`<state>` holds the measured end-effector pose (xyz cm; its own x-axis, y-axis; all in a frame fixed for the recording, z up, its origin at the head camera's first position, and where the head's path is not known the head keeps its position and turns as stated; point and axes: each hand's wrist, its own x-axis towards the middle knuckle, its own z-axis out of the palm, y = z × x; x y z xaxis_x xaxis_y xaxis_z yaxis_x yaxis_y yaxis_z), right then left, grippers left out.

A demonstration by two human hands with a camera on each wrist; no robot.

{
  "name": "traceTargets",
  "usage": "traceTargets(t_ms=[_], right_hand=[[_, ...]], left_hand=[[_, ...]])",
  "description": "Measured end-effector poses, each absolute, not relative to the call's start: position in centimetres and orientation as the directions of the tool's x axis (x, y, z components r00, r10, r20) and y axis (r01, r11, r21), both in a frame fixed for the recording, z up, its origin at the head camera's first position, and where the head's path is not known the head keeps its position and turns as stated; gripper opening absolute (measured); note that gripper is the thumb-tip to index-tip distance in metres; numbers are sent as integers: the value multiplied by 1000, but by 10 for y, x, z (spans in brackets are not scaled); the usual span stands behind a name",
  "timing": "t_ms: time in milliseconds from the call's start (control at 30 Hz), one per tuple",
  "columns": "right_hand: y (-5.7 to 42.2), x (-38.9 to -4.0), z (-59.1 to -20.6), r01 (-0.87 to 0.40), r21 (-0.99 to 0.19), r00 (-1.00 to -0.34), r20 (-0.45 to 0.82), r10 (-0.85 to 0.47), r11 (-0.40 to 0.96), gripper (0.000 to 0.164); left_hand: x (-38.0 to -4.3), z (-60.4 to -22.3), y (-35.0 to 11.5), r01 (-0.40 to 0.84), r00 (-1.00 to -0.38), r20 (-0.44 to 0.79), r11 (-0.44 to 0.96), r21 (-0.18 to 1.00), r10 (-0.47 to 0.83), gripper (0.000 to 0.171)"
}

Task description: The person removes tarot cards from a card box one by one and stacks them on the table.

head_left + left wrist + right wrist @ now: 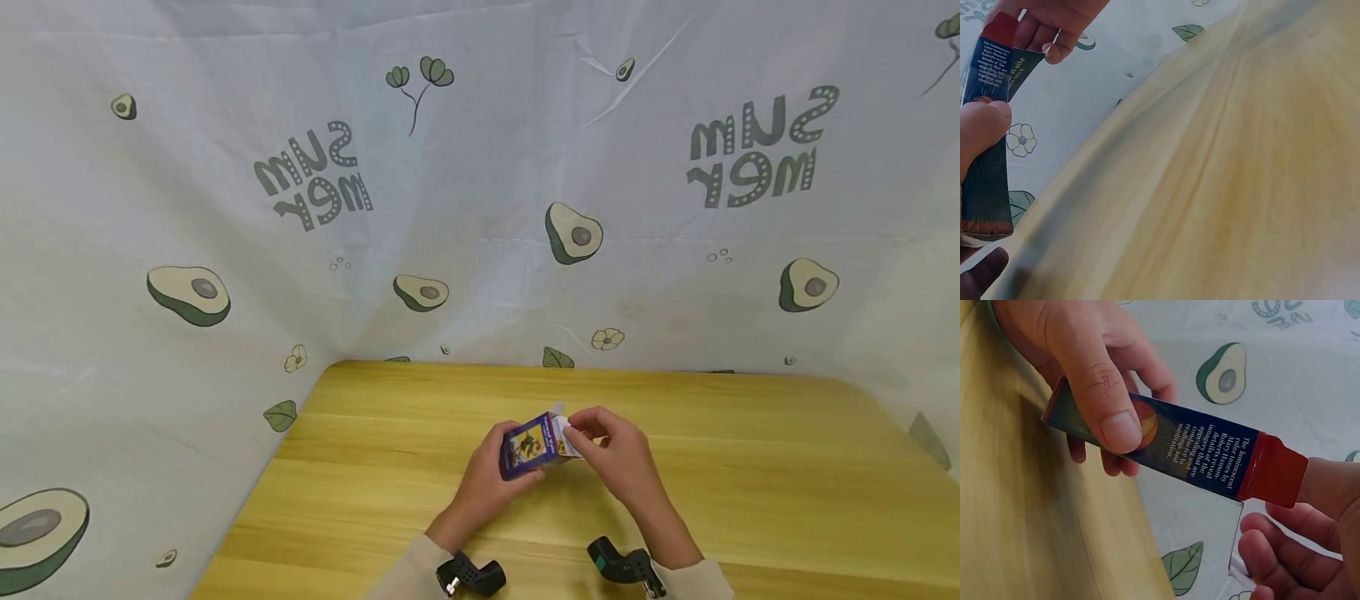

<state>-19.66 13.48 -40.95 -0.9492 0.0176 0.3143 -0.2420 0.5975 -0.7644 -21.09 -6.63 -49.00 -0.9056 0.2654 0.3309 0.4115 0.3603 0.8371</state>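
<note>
A small dark blue card box with a yellow picture panel is tilted above the table in the head view. My left hand grips it by its sides, the thumb lying along the narrow printed face in the right wrist view. The box's end is open, and a red side flap sticks out there. My right hand pinches the lid flap at that end between thumb and fingers. What is inside the box cannot be seen.
A yellow wood-grain table lies under both hands. Behind it and at the left hangs a pale cloth printed with avocados, leaves and lettering. A black wrist device sits at the left wrist and another black device at the right.
</note>
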Motion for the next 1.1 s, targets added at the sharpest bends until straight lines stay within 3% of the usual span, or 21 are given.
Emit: traceTargets(t_ms=[433,1100], right_hand=[[130,-191,-409,-150,-804,-988,145,-55,576,27],[129,-195,-413,-102,-771,-993,117,-17,629,21]], left_hand=[[-200,-494,-74,405,-909,328,361,840,256,75],[-206,-492,-73,447,-889,350,391,805,295,73]])
